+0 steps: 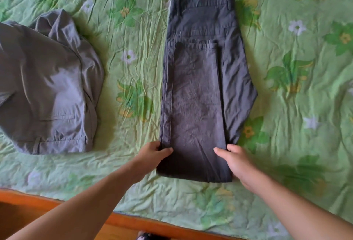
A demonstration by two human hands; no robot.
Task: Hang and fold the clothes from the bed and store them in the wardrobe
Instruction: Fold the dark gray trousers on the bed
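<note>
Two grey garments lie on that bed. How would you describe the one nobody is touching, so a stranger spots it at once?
Start with the green flowered bedspread. Near its left side lies the light grey garment, bunched in a rounded heap. Unlike the dark grey trousers folded in a neat long strip at the centre, it is paler and rumpled.

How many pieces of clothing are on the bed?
2. Dark grey trousers lie folded in the middle of the bed; a lighter grey garment lies to their left, cut by the frame. Others may be out of view.
</note>
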